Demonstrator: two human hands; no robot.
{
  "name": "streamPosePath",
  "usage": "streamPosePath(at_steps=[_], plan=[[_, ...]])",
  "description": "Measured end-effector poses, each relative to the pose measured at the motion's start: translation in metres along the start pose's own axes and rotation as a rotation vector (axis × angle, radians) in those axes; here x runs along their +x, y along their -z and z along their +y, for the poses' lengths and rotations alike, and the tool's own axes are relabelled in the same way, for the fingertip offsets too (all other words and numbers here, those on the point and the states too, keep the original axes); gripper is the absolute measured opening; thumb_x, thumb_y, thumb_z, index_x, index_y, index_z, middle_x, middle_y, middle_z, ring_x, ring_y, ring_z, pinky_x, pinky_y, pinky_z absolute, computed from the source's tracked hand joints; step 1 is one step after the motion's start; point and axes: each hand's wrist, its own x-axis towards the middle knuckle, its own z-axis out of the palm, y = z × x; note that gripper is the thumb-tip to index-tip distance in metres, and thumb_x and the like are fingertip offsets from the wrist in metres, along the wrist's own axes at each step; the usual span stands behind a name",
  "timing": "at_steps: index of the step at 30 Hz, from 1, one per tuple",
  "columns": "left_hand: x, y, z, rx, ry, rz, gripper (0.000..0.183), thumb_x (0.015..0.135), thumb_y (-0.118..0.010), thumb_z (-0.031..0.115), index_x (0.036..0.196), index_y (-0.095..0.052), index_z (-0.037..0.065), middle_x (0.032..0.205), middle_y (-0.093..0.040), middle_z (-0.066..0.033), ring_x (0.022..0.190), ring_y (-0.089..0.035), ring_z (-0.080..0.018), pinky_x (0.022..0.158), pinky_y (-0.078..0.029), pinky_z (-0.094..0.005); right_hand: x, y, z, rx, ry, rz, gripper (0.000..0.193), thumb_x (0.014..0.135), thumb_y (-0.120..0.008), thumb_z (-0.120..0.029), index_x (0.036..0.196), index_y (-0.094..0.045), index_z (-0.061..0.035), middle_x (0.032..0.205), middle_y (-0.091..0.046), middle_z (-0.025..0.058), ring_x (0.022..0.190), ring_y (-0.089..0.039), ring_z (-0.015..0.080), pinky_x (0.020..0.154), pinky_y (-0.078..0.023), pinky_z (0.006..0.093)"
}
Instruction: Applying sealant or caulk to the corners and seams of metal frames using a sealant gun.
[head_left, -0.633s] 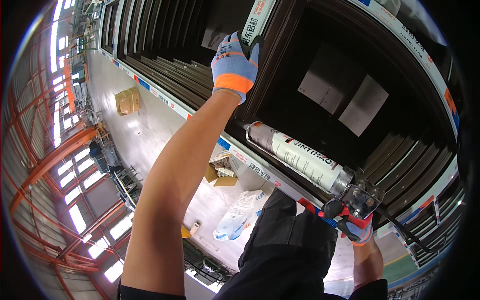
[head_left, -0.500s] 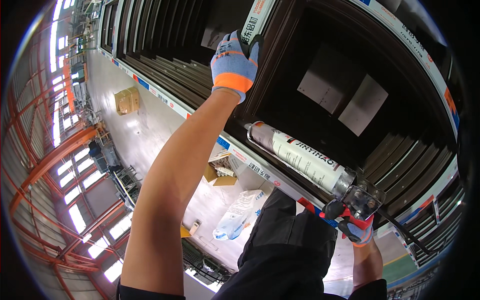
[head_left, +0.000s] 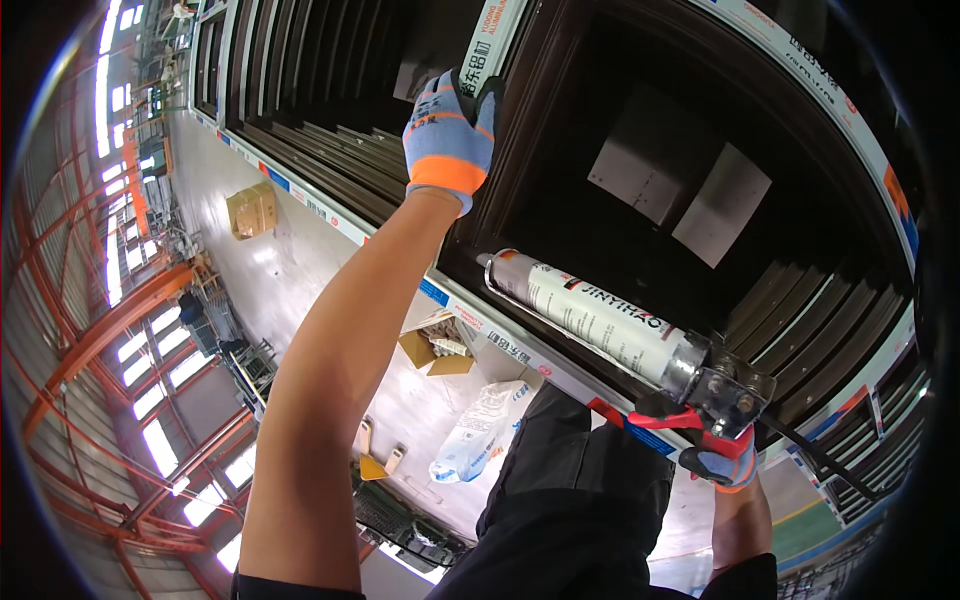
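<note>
My left hand [head_left: 447,140], in a blue-grey glove with an orange cuff, is closed around a crossbar [head_left: 490,50] of a dark frame with white protective tape. Its thumb lies along the right side of the bar. My right hand [head_left: 722,466], gloved alike, holds a caulking gun by its red handle [head_left: 728,442] at the frame's near edge. A white sealant tube [head_left: 595,315] lies in the gun, with its nozzle end toward the upper left, over the frame's near rail. The gun's black rod [head_left: 820,455] sticks out to the lower right.
Dark frames are stacked beneath, their taped near rail [head_left: 500,335] running past my waist. Two pale sheets [head_left: 722,205] show inside the opening. On the floor are a cardboard box [head_left: 251,210], an open carton [head_left: 440,350] and a white plastic bag [head_left: 482,430].
My left hand and the bar appear slightly farther left and lower. The caulking gun's tube has shifted a little left, and more of the red trigger shows beside my right hand.
</note>
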Motion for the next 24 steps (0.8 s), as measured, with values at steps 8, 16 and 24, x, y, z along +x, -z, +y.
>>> streamPosePath(at_steps=[8,16,24], plan=[[0.002,-0.003,0.000,-0.049,-0.031,0.028,0.037,0.089,-0.063,0.025,0.118,-0.057,0.002,0.108,-0.063,-0.0173,0.099,-0.062,-0.0365,0.086,-0.050,-0.0424,-0.009,0.024,-0.011,0.195,0.121,0.008,0.089,0.065,-0.075,-0.001,0.145,-0.035,-0.0009,0.134,-0.052,0.0201,0.119,-0.056,0.0367,0.100,-0.046,0.0480],[0.002,-0.001,-0.001,-0.130,0.000,-0.034,0.029,0.090,-0.062,0.017,0.114,-0.059,0.002,0.104,-0.063,-0.0153,0.094,-0.063,-0.0328,0.083,-0.051,-0.0406,0.025,0.018,0.006,0.515,-0.207,-0.019,0.074,0.064,-0.074,0.009,0.133,-0.046,0.0057,0.121,-0.062,0.0204,0.112,-0.063,0.0356,0.102,-0.048,0.0475],[-0.001,0.000,0.007,-0.072,-0.048,0.035,0.026,0.091,-0.063,0.019,0.109,-0.059,0.001,0.099,-0.063,-0.0160,0.089,-0.063,-0.0331,0.080,-0.051,-0.0414,0.050,0.003,0.000,0.553,-0.253,-0.020,0.071,0.067,-0.071,-0.002,0.132,-0.045,0.0081,0.107,-0.065,0.0252,0.099,-0.067,0.0390,0.091,-0.053,0.0513]])
